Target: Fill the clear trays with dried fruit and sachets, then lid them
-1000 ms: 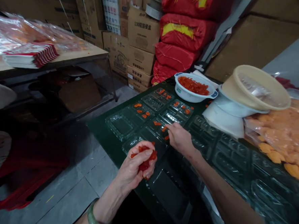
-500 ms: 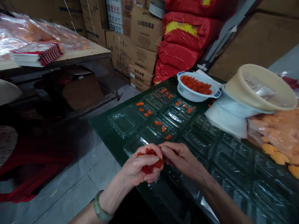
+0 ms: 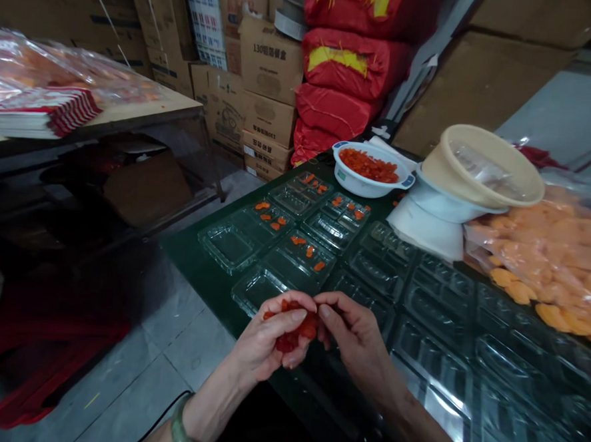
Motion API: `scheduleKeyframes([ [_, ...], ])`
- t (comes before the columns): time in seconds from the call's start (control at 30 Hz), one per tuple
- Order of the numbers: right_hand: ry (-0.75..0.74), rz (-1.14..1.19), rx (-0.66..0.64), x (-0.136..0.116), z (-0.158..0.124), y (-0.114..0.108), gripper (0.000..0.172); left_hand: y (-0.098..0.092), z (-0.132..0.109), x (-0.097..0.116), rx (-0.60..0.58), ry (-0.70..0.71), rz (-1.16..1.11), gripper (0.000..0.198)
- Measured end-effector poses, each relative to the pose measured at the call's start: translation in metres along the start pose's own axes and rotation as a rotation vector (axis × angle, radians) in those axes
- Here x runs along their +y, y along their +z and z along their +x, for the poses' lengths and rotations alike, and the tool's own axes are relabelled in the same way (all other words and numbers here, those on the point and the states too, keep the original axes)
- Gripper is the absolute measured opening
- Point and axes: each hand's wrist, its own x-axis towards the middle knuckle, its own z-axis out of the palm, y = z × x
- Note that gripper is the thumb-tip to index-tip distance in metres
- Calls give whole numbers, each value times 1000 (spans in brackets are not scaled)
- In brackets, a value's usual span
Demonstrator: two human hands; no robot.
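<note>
My left hand point(image 3: 268, 339) is cupped and closed round a handful of red candied fruit pieces point(image 3: 293, 327), above the near edge of the dark green table point(image 3: 197, 268). My right hand point(image 3: 356, 335) meets it from the right, thumb and fingers pinching at the red pieces. Just beyond the hands lie several clear plastic compartment trays point(image 3: 294, 237); some far compartments hold a few red pieces, the near ones look bare. A white bowl point(image 3: 371, 172) heaped with the same red pieces stands at the table's far edge.
A beige basin point(image 3: 481, 169) rests on a white basin beside the bowl. Bags of orange fruit slices point(image 3: 553, 257) lie at the right. Cardboard boxes point(image 3: 270, 59) and red sacks point(image 3: 345, 57) are stacked behind. A side table point(image 3: 106, 116) stands at the left.
A second ago my right hand was out over the trays, at a compartment. It has drawn back to the handful in my left hand and stays there, fingers in the red pieces.
</note>
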Motion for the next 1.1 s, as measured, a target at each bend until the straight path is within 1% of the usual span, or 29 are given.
scheduleKeyframes([
  [0.1, 20, 139, 43, 2, 6, -3, 23, 0, 3, 0, 49, 73, -80, 18],
  [0.13, 4, 126, 65, 3, 11, -6, 23, 0, 3, 1, 68, 88, -100, 17],
  [0.17, -28, 61, 94, 4, 17, -9, 22, 0, 4, 2, 81, 95, -112, 17],
  [0.23, -136, -204, 179, 9, 34, -19, 18, -1, 4, 5, 92, 93, -113, 15],
  [0.3, -231, -561, 264, 15, 55, -31, 12, -2, 3, 6, 96, 84, -93, 15],
  [0.33, -261, -735, 278, 19, 65, -36, 10, -2, 2, 6, 99, 80, -77, 16],
  [0.37, -274, -894, 263, 22, 75, -40, 10, -2, 2, 6, 105, 78, -59, 17],
  [0.43, -274, -1152, 166, 26, 90, -45, 13, -1, 2, 6, 118, 72, -24, 20],
  [0.5, -268, -1312, 79, 26, 97, -45, 17, 0, 3, 6, 130, 73, 4, 22],
  [0.53, -267, -1346, 71, 24, 96, -43, 18, 1, 4, 6, 136, 74, 13, 23],
  [0.57, -274, -1341, 89, 22, 92, -41, 19, 2, 5, 7, 146, 74, 23, 24],
  [0.6, -289, -1296, 122, 20, 86, -39, 20, 3, 6, 7, 156, 75, 30, 23],
  [0.67, -330, -1128, 177, 16, 71, -34, 21, 4, 7, 7, 180, 76, 39, 22],
  [0.73, -339, -1007, 227, 14, 58, -34, 21, 4, 8, 7, 203, 79, 37, 20],
  [0.8, -297, -1031, 292, 16, 54, -38, 19, 4, 8, 7, 224, 83, 33, 19],
  [0.87, -219, -1126, 333, 19, 61, -45, 16, 5, 8, 8, 241, 86, 33, 20],
  [0.9, -181, -1164, 316, 21, 68, -48, 15, 5, 8, 9, 247, 87, 33, 19],
  [0.97, -114, -1222, 228, 23, 84, -51, 14, 5, 8, 11, 251, 91, 35, 18],
  [1.03, -54, -1280, 146, 24, 97, -48, 14, 5, 8, 12, 245, 102, 41, 17],
  [1.1, -11, -1332, 85, 22, 103, -42, 16, 3, 8, 12, 244, 115, 47, 14],
])
